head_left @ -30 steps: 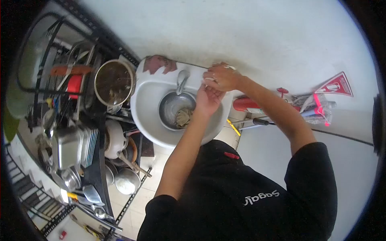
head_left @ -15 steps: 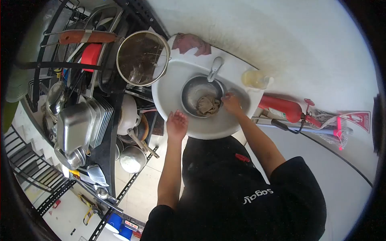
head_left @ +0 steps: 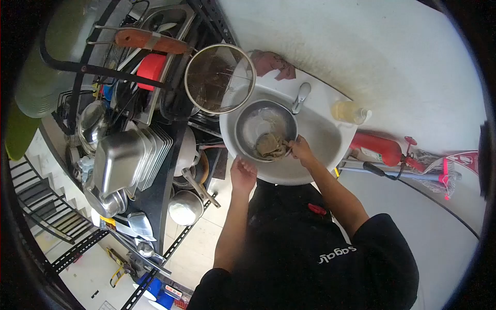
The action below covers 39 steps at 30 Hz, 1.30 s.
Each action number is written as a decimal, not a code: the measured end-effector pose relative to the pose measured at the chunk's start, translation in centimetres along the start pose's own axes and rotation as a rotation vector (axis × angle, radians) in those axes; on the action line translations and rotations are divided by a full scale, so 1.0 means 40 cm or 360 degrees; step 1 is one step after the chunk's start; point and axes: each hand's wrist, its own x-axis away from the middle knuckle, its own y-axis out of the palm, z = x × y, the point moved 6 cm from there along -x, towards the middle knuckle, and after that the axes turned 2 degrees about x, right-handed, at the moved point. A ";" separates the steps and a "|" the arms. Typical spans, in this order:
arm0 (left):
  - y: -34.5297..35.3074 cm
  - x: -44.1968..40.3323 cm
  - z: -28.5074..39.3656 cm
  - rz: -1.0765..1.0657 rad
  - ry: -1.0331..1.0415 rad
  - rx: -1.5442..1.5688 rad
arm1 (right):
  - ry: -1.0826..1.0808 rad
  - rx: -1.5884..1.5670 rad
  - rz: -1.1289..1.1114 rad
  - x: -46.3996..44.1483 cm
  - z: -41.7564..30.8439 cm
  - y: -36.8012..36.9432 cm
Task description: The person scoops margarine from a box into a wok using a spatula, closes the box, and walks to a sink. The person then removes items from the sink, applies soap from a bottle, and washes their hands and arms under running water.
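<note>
A round metal bowl (head_left: 250, 124) is in the white sink (head_left: 330, 147), slightly tilted toward me. Inside it lies a crumpled tan, cloth-like lump (head_left: 271, 145), wet-looking and gathered on the side nearest me. My right hand (head_left: 300, 150) is closed on the bowl's right rim, close to one end of the lump. Over the sink's front left edge is my left hand (head_left: 244, 173), just below the bowl, fingers loosely curled and apart with nothing visible in them. The faucet (head_left: 301, 97) stands to the right of the bowl's far rim.
A large mesh strainer (head_left: 219, 78) juts from the rack over the sink's left side. Stacked metal pans (head_left: 121, 160) and utensils crowd the black shelf. A reddish cloth (head_left: 271, 64) and a bottle of yellowish liquid (head_left: 349, 112) sit on the sink's back ledge. A fire extinguisher (head_left: 380, 149) is at right.
The bowl has shifted left, out from under the faucet, and tipped toward me. My right hand has closed on its rim. My left hand's fingers have curled more. The whole view has swung.
</note>
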 end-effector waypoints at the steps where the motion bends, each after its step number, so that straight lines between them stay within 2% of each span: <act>1: -0.016 0.002 -0.006 -0.0073 -0.0070 0.0061 | -0.0114 -0.0058 0.0019 0.026 -0.034 0.027; 3: -0.055 -0.009 -0.019 -0.0230 -0.0218 0.0182 | -0.0351 -0.0172 0.0066 0.084 -0.131 0.087; 6: -0.039 0.000 -0.030 -0.0181 -0.0223 0.0072 | -0.0373 -0.0383 0.0151 0.115 -0.232 0.151; 9: -0.018 -0.026 -0.035 -0.0201 -0.0227 -0.0046 | -0.0472 -0.0416 0.0218 0.049 -0.307 0.197; 12: -0.004 -0.051 -0.037 -0.0133 -0.0225 -0.0133 | -0.0307 -0.0956 0.0000 -0.004 -0.353 0.271; 15: 0.010 -0.069 -0.042 -0.0120 -0.0205 -0.0190 | -0.0306 -0.0911 -0.0179 -0.010 -0.363 0.315; 18: 0.016 -0.074 -0.054 -0.0033 -0.0211 -0.0222 | -0.0228 -0.0846 -0.0189 -0.002 -0.331 0.340; 21: 0.018 -0.066 -0.067 -0.0009 -0.0222 -0.0286 | -0.0143 -0.0714 -0.0421 0.009 -0.303 0.381; 24: 0.004 -0.057 -0.077 0.0064 -0.0187 -0.0307 | -0.0094 -0.0631 -0.0435 0.042 -0.319 0.407; 27: -0.009 -0.059 -0.081 0.0045 -0.0194 -0.0356 | 0.0052 -0.0720 -0.0212 0.044 -0.327 0.399; 30: -0.022 -0.056 -0.084 0.0033 -0.0200 -0.0351 | -0.0068 -0.0806 0.0022 -0.019 -0.317 0.391; 34: -0.044 -0.055 -0.082 0.0064 -0.0174 -0.0390 | -0.0059 -0.0781 -0.0048 -0.051 -0.307 0.384; 39: -0.056 -0.053 -0.082 0.0038 -0.0210 -0.0389 | -0.0188 -0.0778 -0.0059 0.062 -0.279 0.294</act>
